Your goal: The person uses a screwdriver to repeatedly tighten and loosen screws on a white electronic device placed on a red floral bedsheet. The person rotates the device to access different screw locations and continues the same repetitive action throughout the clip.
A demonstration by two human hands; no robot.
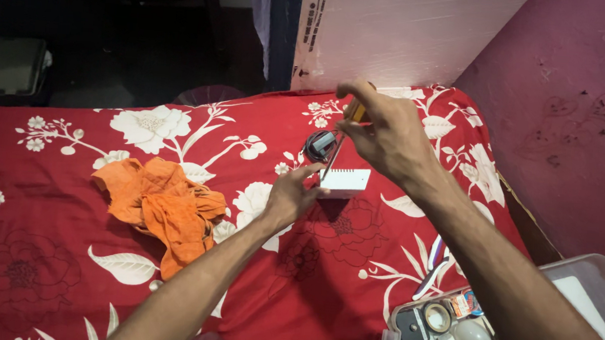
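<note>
White plastic box (345,182) steadied by left hand (289,198); right hand (386,133), clamped on screwdriver (341,140), should keep it upright, pressing firmly.

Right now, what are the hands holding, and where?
The right hand holds a screwdriver by the top of its yellow handle. The left hand steadies the small white box at its left edge.
</note>
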